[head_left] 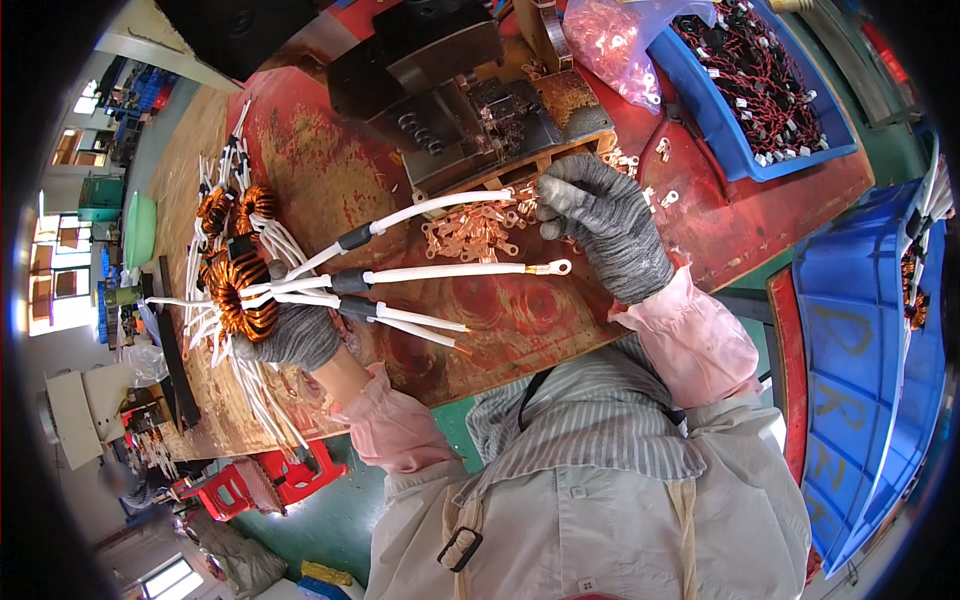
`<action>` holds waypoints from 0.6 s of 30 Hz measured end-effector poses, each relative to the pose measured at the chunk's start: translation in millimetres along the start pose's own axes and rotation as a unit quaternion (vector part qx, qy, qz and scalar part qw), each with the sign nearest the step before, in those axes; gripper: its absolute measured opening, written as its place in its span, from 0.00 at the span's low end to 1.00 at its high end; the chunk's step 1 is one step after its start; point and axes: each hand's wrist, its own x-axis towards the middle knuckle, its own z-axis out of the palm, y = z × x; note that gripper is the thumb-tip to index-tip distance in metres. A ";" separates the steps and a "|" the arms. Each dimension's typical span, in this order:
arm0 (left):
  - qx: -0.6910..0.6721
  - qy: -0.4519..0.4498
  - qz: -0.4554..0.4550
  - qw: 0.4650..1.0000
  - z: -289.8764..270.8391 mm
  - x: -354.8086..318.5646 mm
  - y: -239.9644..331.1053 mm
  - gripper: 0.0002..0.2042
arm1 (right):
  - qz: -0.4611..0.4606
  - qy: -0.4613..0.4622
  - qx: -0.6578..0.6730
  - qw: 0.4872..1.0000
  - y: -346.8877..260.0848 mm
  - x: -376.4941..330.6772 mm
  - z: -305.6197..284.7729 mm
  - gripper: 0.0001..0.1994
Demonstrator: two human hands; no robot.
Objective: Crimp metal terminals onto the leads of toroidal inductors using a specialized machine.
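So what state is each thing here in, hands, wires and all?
Left hand: gloved, holding the ring-shaped coil
Ring-shaped coil: copper-wound, held
Right hand: gloved, fingers bent; grip unclear
Upper lead: tip at the right hand
Middle lead: lug on its end
Lower leads: bare copper ends
Loose lugs: heaped, some scattered
Plastic bag: filled with lugs
Blue crate: filled with wired parts

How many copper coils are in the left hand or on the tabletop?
3: one coil in the left hand; beyond it, a left coil and a right coil on the tabletop. White cables may hide more.
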 end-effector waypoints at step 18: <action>0.024 -0.007 0.018 1.000 4.3 2.8 5.6 0.37 | -0.050 -0.078 -0.100 0.991 -25.4 58.4 7.2 0.09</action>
